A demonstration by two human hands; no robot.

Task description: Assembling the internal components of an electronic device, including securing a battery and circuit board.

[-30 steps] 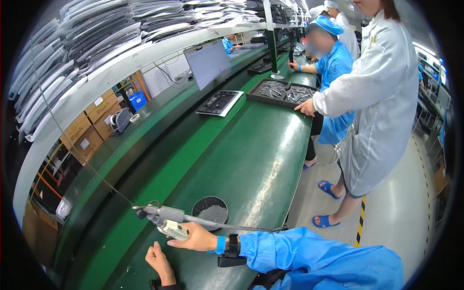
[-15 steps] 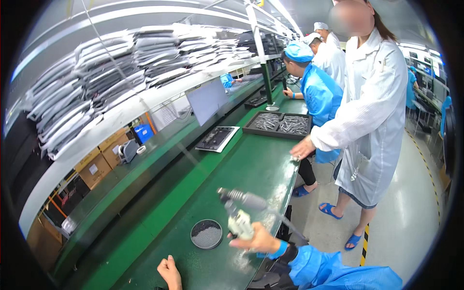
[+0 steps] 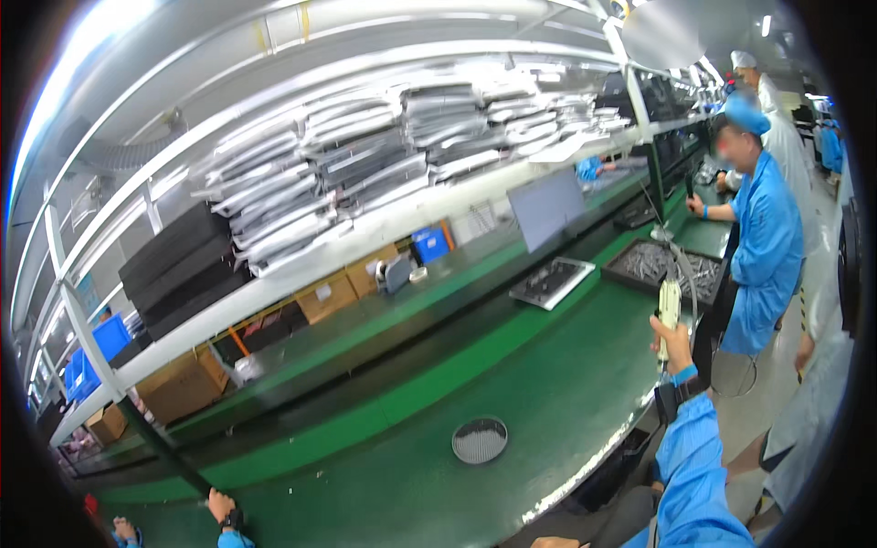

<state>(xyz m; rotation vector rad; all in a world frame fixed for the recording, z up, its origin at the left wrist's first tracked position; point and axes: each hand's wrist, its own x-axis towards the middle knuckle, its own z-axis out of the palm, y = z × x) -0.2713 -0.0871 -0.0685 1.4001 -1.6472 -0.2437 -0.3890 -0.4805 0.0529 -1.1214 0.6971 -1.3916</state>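
Observation:
My right hand (image 3: 674,345) is wrapped round a pale electric screwdriver (image 3: 670,304), held upright above the bench's right edge, in front of the parts tray. A grey cable (image 3: 685,265) rises beside the tool. At the lower edge, a sliver of skin looks like my left hand (image 3: 555,542); its fingers are cut off, so what it does is hidden. Nearest to it on the green bench (image 3: 393,475) stands a round dark dish (image 3: 480,441) of small grey pieces. Behind the screwdriver lies a black divided tray (image 3: 639,263) full of small dark parts.
A white board with a dark panel (image 3: 552,281) lies left of the tray. At lower left, another person's hands (image 3: 219,507) reach over the bench by a dark post (image 3: 164,447). A person in blue (image 3: 767,247) sits at right. Stacked sheets (image 3: 365,164) fill the overhead shelf.
The view has swung left, bringing another person's hands into sight. My right hand has lifted the screwdriver toward the tray, now upright. My left hand has slipped almost out of the picture.

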